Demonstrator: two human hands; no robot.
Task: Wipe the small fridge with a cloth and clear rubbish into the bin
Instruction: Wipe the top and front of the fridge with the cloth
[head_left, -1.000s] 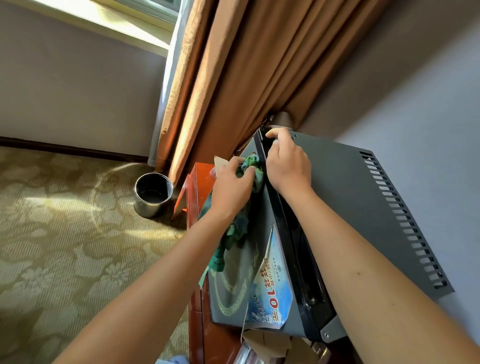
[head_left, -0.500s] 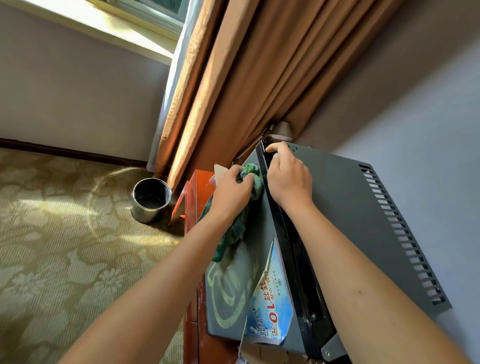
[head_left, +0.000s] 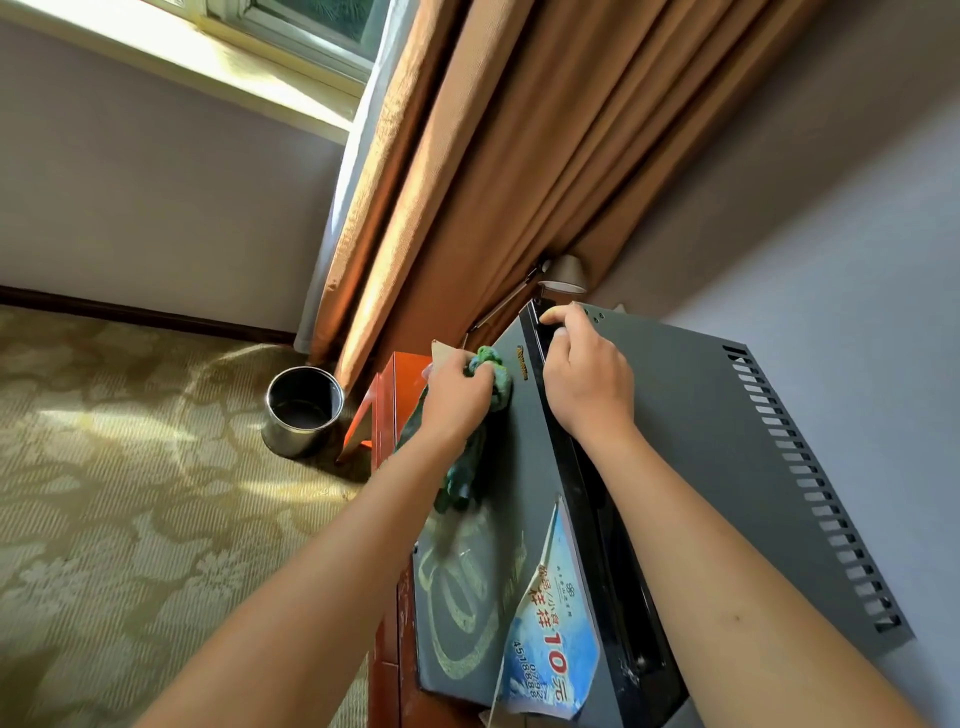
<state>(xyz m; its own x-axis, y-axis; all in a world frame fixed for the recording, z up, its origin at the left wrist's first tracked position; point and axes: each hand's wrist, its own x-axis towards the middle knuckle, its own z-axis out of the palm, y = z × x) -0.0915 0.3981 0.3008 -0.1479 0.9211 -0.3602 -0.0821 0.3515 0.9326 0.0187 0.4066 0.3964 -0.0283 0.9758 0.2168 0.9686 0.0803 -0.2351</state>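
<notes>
The small grey fridge (head_left: 696, 447) stands on a red-brown cabinet, seen from above. My left hand (head_left: 454, 395) is closed on a green cloth (head_left: 493, 371) and presses it against the top of the grey door front (head_left: 519, 467); the cloth's tail hangs down below my wrist. My right hand (head_left: 589, 384) grips the black top edge of the door near its far corner. A blue paper label (head_left: 550, 623) with red print is stuck on the door and peels at its edge. A round metal bin (head_left: 302, 410) stands on the carpet to the left.
Orange-brown curtains (head_left: 467, 182) hang right behind the fridge and the red-brown cabinet (head_left: 395, 395). A small lamp head (head_left: 563, 275) pokes out by the fridge's far corner. A pale wall runs along the right. Patterned carpet (head_left: 130, 493) covers the floor at left.
The view has tilted up a little, so the fridge and both hands sit lower in frame. My left hand and cloth stay at the door's top; my right hand keeps its hold.
</notes>
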